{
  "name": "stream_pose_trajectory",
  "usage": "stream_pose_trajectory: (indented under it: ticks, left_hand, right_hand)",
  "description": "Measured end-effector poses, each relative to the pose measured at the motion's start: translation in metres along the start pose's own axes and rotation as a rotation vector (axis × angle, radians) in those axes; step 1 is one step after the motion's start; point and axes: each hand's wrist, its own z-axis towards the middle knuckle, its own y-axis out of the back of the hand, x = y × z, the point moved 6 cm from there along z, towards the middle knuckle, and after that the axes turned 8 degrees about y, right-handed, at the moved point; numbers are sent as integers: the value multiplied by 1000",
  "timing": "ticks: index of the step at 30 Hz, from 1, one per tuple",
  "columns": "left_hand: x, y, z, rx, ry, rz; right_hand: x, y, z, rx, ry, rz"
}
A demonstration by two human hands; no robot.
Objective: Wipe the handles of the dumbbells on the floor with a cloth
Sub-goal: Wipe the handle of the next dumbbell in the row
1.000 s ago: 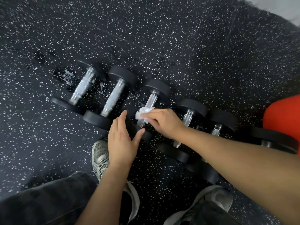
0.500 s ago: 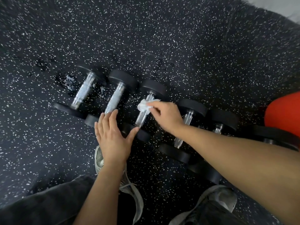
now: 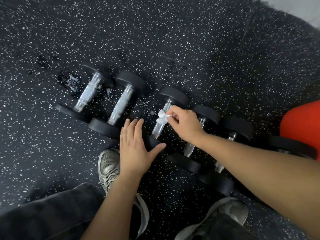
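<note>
1. Dumbbells are laid side by side in a slanted row on the black speckled floor [image 3: 190,40], each with black end weights and a bright metal handle.
2. Third dumbbell [image 3: 173,96] from the left end of the row: its handle [image 3: 158,127] is contacted by a small crumpled white cloth [image 3: 162,117] at the upper half of the grip.
3. Right hand [image 3: 185,124]: cloth is pinched between thumb and fingertips, remaining fingers curled in; the forearm is extended across the fourth dumbbell [image 3: 206,113] and fifth dumbbell [image 3: 237,125].
4. Left hand [image 3: 136,149]: spread flat, fingers together and thumb out, laid over the near end weight of the third dumbbell; nothing is held.
5. First dumbbell [image 3: 88,91] and second dumbbell [image 3: 123,103] are seen untouched to the left; wet patches [image 3: 71,82] are noted on the floor beside them.
6. Two grey shoes [image 3: 109,167] and dark trouser legs are seen at the near edge of the view; a red object [image 3: 303,125] is seen at the right.
</note>
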Motion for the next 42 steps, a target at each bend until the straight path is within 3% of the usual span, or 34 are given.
stream_pose_trajectory:
  ticks: [5,10,13,17,25,30,32,36,38,41,42]
  left_hand:
    - [14,-7,-5,58,71,-212]
    - [14,-12,-5,186,182,-345]
    - [10,-17,-6,227,194,-354]
    - [3,-22,-9,252,211,-361]
    - [-5,-23,-16,210,232,-341]
    - [-9,-24,-21,177,227,-353]
    - [-11,-24,-21,170,211,-336]
    - [-12,-24,-22,178,192,-307]
    - [-12,-23,-22,172,185,-294]
    - [-11,-21,-21,162,181,-270]
    - [-11,-20,-21,162,183,-261]
  right_hand:
    - [5,-9,-7,140,59,-57]
    - [10,5,8,82,199,-236]
    - [12,21,21,13,171,-356]
    - [15,-2,18,224,108,-530]
    - [31,-28,-18,509,272,-232]
    - [10,12,10,137,214,-399]
    - [6,11,9,179,215,-417]
    - [17,-15,-7,465,327,-224]
    - [17,-10,-3,378,349,-229]
    - [7,10,4,106,280,-330]
    - [6,10,2,101,264,-356]
